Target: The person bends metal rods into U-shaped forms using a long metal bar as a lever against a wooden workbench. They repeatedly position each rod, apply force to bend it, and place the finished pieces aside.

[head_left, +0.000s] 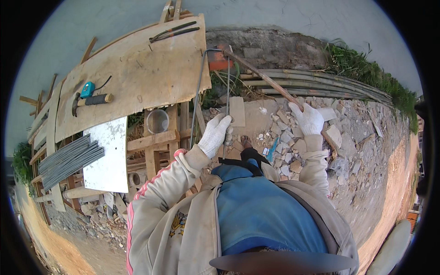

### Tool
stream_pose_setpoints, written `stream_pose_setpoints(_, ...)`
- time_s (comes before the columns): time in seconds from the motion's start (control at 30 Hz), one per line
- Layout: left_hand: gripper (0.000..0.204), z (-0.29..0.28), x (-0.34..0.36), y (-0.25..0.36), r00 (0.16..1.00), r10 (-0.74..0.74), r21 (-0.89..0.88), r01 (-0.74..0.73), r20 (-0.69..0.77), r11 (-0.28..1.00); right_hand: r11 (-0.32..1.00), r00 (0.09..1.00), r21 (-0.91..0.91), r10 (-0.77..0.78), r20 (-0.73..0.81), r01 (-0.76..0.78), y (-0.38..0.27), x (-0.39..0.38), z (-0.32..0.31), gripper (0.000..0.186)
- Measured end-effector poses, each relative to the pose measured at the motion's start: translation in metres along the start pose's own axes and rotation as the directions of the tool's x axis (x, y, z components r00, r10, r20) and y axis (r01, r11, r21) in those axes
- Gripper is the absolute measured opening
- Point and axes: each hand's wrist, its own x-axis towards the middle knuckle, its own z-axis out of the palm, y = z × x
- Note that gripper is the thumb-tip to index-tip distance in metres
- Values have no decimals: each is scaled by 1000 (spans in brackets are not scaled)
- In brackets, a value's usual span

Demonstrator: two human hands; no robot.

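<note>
My left hand [213,134], in a white knit glove, is closed on a bent steel rod [228,89]; the rod's other leg runs alongside to the left, and its bend is at an orange block [220,60] beside the board's right edge. My right hand [306,118], also gloved, grips a long rusty brown bar [263,77] that reaches up to that block. A plywood board [128,82] carries long-handled cutters [181,32], a hammer [94,99] and a teal tape measure [87,90].
A bundle of cut steel rods [68,158] lies on and beside a white sheet [105,160]. Wooden frames [156,142] with a clear container [157,120] stand below the board. Bamboo poles [316,82] lie along weeds at the wall's foot, above rubble [288,151].
</note>
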Motion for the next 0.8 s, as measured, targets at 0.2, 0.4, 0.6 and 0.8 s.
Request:
stream_pose_setpoints(0.2,27,-6,9,-4,978,205,416,-175,-30,892,1000,999,23,0,-50,1,-8,-1,-3,69)
stream_pose_setpoints(0.4,32,-32,8,-6,862,491,636,-311,-124,706,996,998,58,67,9,-67,-30,-37,-6,73)
stream_pose_setpoints(0.6,36,-36,17,-12,840,530,678,-326,-111,659,999,999,23,41,-31,-40,-37,-46,-12,66)
stream_pose_setpoints(0.8,35,-43,16,-10,820,567,743,-334,-74,580,995,998,93,39,-42,-35,-39,-53,-12,70)
